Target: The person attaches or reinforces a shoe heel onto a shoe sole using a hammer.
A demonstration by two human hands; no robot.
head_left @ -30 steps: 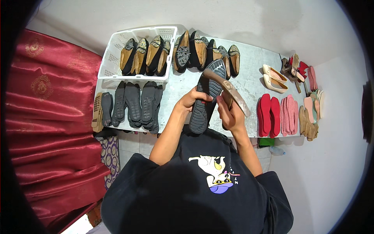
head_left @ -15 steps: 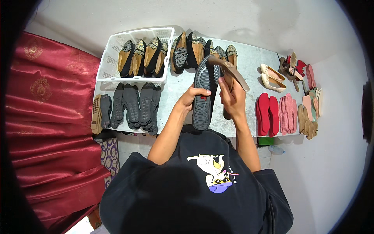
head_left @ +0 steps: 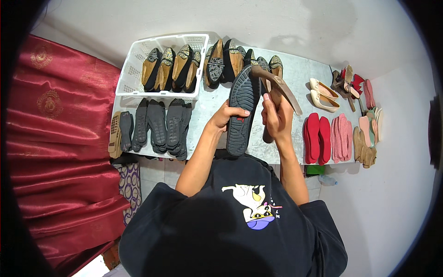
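Note:
My left hand [head_left: 224, 115] is closed round a shoe [head_left: 243, 111], its thumb across the ridged black sole, which faces up and has a small red mark. The shoe stands lengthwise in front of my chest. A hammer [head_left: 282, 87] with a long, curved, brownish head is gripped in my right hand [head_left: 278, 117]. One end of that head lies at the toe of the sole; I cannot tell whether it touches. The handle shows below my fingers. What lies under the shoe is hidden.
A white plastic basket [head_left: 121, 87] holds several shoes, with more shoes [head_left: 215, 67] beside it. Black soles [head_left: 157, 124] lie at the table's left. On the right are cream shoes [head_left: 324, 94], red insoles [head_left: 318, 138], pink insoles [head_left: 341, 136] and tools [head_left: 344, 83]. A red curtain [head_left: 69, 147] hangs left.
The hammer's head has shifted slightly right and down, its free end farther from the shoe. The fingers of my right hand have changed position on the handle. My left hand keeps its hold.

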